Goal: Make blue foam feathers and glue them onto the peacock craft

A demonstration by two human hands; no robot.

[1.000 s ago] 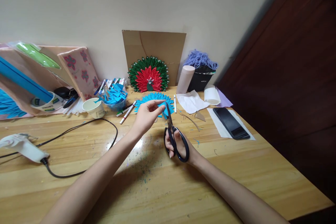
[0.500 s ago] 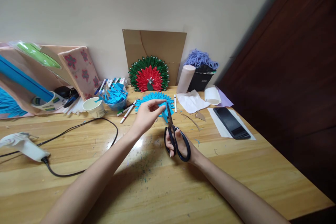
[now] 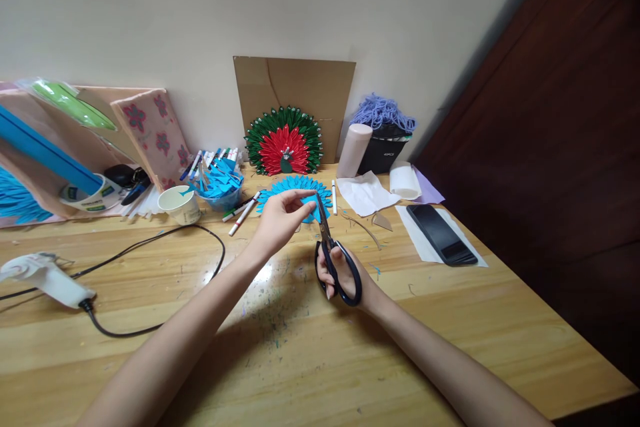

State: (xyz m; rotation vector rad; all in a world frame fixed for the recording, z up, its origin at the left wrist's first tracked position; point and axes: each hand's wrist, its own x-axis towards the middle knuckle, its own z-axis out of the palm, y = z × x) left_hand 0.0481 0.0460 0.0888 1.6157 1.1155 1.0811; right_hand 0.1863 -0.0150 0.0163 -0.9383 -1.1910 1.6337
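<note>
My left hand pinches a small piece of blue ribbon between thumb and fingertips above the table. In my right hand is a pair of black-handled scissors, with thumb and fingers through the loops. The blades point up and away and lie at the right edge of the ribbon; they look nearly closed. Just behind my left hand lies a fan of blue ribbon petals, partly covered by the hand. A red and green peacock fan stands behind it.
A cardboard sheet leans on the wall. To the left are a bowl of blue pieces, a paper cup and a white glue gun with its black cord. A phone lies right, near a white paper roll.
The scissors have closed further, their handle loops closer together. The blue ribbon's lower end, which hung beside the blades, now looks shorter. My left hand has stayed in place.
</note>
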